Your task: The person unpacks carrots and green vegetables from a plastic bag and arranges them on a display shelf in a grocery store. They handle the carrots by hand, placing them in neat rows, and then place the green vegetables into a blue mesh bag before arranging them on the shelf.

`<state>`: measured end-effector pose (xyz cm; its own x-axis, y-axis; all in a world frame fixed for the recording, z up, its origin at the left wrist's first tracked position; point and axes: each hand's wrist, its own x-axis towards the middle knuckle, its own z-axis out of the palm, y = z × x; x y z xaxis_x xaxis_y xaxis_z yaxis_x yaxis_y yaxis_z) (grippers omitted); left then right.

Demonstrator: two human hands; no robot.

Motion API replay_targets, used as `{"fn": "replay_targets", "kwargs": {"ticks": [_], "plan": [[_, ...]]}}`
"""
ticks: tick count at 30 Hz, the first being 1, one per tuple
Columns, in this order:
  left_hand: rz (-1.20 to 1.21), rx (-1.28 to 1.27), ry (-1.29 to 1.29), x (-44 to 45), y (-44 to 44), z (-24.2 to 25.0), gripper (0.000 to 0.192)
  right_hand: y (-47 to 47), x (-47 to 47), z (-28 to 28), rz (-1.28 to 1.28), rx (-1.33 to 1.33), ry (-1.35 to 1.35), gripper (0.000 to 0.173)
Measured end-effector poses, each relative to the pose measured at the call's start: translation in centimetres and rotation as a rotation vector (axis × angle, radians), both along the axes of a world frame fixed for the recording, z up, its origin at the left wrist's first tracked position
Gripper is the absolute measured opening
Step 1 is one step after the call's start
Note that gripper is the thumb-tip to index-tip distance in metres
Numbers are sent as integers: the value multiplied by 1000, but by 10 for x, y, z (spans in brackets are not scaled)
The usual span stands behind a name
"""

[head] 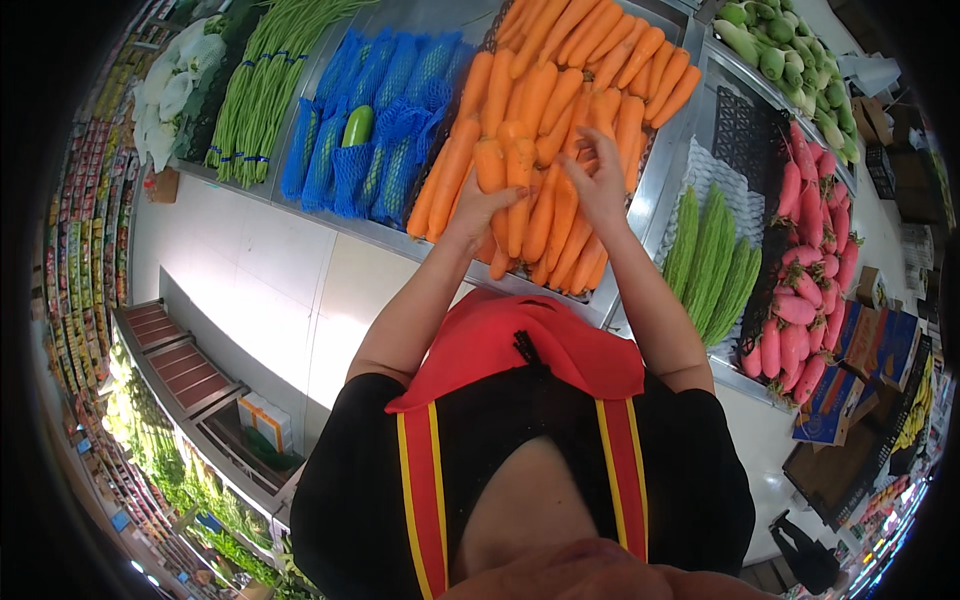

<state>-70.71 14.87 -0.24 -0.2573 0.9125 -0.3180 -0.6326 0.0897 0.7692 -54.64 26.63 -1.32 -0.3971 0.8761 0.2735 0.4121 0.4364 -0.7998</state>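
A large pile of orange carrots [546, 94] fills a display section in front of me. My left hand [480, 208] is closed around the lower part of two carrots [491, 163] at the near side of the pile, with its thumb across them. Over the carrots to the right, my right hand [598, 180] hovers with its fingers curled but apart; nothing shows in its grasp. Whether its fingertips touch the carrots beneath cannot be made out.
Left of the carrots are cucumbers in blue netting [390, 127] and bundled long beans [262, 90]. On the right lie bitter gourds [709, 262], pink radishes [806, 292] and green radishes [787, 67]. The steel stand's edge [360, 231] runs before me; cardboard boxes [862, 352] stand at right.
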Motion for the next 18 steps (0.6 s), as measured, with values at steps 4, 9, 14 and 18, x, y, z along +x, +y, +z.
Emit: {"fn": "replay_targets", "kwargs": {"ticks": [4,9,14,18], "plan": [[-51,59,246,-6,3,6,69,-28,-39,26,111,-471,268,48],[-5,140,-48,-39,0,3,64,-18,-39,32,10,-733,594,35],[134,-117,479,-92,-24,-6,62,-8,15,37,21,-1216,968,35],[65,-213,875,-84,-20,-35,64,-27,25,27,51,-1270,919,37]]}}
